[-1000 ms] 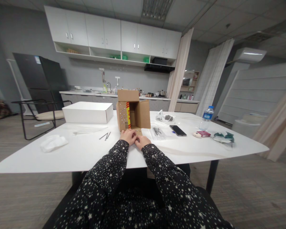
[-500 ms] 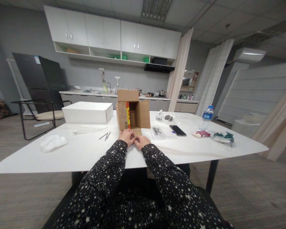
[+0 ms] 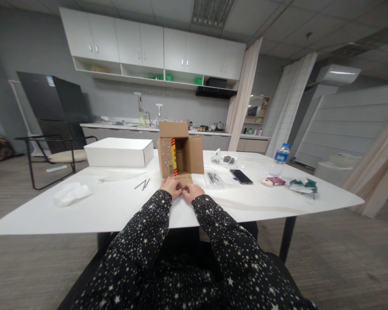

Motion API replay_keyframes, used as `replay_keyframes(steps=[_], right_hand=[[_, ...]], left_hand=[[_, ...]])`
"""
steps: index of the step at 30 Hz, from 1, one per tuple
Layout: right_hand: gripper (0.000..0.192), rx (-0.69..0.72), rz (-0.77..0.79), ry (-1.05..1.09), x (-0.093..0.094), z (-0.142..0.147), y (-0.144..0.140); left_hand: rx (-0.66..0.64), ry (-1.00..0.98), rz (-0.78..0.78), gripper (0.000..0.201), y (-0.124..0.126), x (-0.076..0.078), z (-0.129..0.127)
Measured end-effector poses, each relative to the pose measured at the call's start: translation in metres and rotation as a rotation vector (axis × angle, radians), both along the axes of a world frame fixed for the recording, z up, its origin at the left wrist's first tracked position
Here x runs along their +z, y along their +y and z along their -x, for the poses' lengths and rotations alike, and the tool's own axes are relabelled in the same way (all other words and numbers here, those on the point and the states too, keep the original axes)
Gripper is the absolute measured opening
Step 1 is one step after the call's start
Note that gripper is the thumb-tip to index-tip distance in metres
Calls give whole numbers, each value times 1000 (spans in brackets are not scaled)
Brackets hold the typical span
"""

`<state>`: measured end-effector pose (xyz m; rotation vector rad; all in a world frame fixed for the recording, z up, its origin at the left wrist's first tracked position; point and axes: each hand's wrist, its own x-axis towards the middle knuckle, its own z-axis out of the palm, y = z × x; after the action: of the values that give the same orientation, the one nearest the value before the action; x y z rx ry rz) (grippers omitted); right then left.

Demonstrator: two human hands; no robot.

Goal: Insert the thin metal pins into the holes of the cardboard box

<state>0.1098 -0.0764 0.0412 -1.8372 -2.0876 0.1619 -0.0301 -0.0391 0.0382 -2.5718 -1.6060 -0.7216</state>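
Observation:
A small cardboard box point(image 3: 196, 156) stands on the white table with its opening toward me and its flaps spread. Small shiny dots cover the left flap, beside a yellow and red tape strip point(image 3: 173, 156); more dots sit on the lower flap point(image 3: 185, 177). My left hand point(image 3: 171, 187) and my right hand point(image 3: 192, 192) meet at that lower flap's near edge, fingers curled and fingertips almost touching. Whatever is pinched between the fingers is too small or hidden to make out.
Left of the hands lie several thin metal tools point(image 3: 143, 184), a crumpled white tissue point(image 3: 72, 193) and a white box point(image 3: 119, 152). On the right are a clear packet point(image 3: 214, 180), a phone point(image 3: 241, 176), a water bottle point(image 3: 280, 159), a pink packet point(image 3: 276, 181) and a green-and-white bundle point(image 3: 303, 186).
My left hand has shifted very slightly down and left, showing a little more of the lower flap. My right hand and the box stay in place.

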Motion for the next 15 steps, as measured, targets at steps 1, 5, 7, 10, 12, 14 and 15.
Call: replay_keyframes(steps=[1,5,7,10,12,14,15], right_hand=[[26,1,1,2,0,0,0],[27,12,2,13,1,-1,-1],[26,14,-1,14,1,-1,-3],[25,8,-3,16,2,-1,-4],[26,8,-7,18,2,-1,-4],[26,9,-9,17,2,-1,-4],[26,11,-12,16,2,0,-4]], left_hand=[[-2,0,0,17,0,0,0],[-14,-8,-3,16,1,-2,0],[-16,-9,2,16,2,-2,0],[-15,0,9,17,3,-2,1],[-13,10,11,17,3,-2,1],[-11,18,10,17,2,-2,1],[-10,23,10,17,2,-2,1]])
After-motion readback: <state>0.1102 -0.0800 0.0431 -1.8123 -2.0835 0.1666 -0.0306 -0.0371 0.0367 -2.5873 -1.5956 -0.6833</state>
